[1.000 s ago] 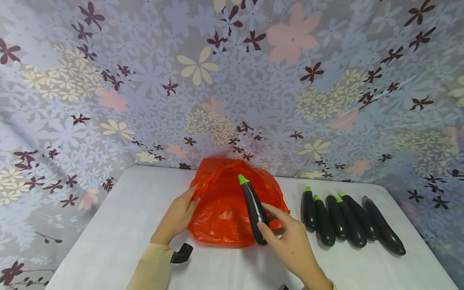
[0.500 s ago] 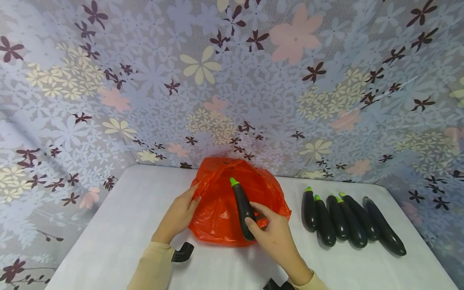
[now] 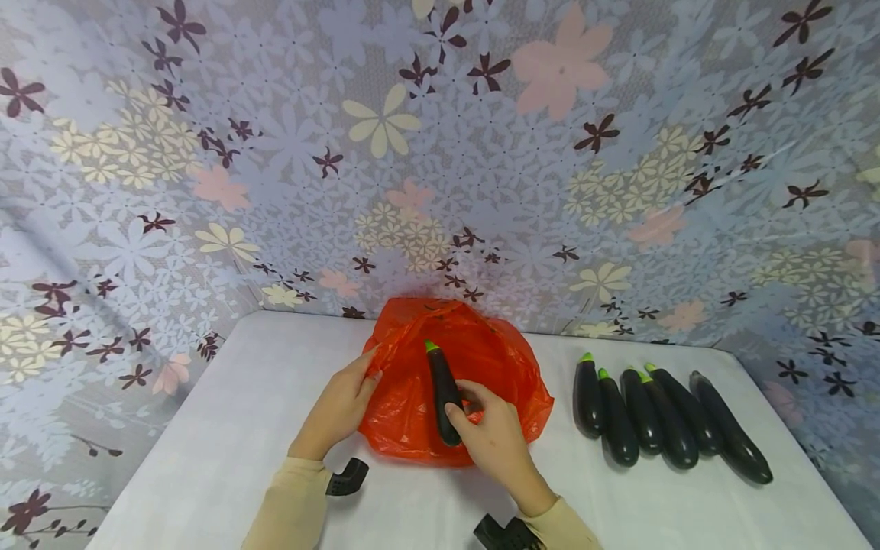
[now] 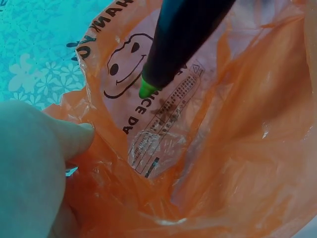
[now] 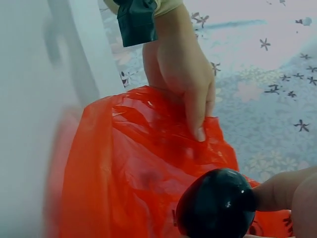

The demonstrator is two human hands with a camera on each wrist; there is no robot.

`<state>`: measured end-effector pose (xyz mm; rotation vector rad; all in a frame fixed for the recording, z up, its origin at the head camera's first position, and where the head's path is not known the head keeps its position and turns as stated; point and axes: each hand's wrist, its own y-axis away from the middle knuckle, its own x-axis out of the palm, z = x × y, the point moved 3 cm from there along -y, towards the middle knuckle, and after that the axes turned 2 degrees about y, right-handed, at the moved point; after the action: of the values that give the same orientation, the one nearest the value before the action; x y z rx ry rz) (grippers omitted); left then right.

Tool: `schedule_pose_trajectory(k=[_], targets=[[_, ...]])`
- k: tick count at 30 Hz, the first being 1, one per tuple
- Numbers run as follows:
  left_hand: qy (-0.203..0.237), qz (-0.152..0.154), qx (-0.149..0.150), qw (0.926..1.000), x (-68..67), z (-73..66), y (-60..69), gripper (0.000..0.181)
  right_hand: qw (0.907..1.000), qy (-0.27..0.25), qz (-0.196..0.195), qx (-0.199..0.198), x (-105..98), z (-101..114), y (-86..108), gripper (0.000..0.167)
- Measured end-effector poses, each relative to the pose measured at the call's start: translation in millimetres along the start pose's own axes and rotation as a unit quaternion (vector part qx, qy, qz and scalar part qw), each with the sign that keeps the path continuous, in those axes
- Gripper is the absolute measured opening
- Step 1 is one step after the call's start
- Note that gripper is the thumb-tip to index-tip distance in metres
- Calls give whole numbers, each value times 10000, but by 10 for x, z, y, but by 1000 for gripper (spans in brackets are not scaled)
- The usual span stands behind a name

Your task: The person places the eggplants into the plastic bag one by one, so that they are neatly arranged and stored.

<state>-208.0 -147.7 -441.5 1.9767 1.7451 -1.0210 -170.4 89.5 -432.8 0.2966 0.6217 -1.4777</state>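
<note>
A red plastic bag stands on the table with its mouth open towards me. My left hand pinches the left edge of that mouth between thumb and fingers. With its thumb and fingers my right hand holds a dark eggplant, green stem end pointing away from me, at the bag's opening. In the left wrist view the green tip of the eggplant hangs inside the mouth, over the printed bag wall. The right wrist view shows the rounded end of the eggplant, with the left hand on the bag behind it.
Several more eggplants lie side by side on the white table, right of the bag. Behind the table rises a wall of flower-patterned cloth. Dark wrist devices sit at both wrists.
My right hand has carried the eggplant leftwards, from the front right of the bag to the middle of its opening. The left hand stays on the bag's edge.
</note>
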Motion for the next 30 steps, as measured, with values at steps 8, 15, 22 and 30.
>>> schedule_pose_trajectory(k=[8,15,22,30], targets=[[-14,7,31,10000,14,7,7,48,9993,-349,108,113,171,-72,-89,39],[2,-4,29,10000,21,12,12,48,9989,-439,44,156,313,-86,-159,36],[28,10,30,10000,29,16,14,49,9984,-500,36,281,434,-119,-217,35],[61,4,-14,10000,43,24,17,49,9980,-526,137,319,542,-141,-284,40]])
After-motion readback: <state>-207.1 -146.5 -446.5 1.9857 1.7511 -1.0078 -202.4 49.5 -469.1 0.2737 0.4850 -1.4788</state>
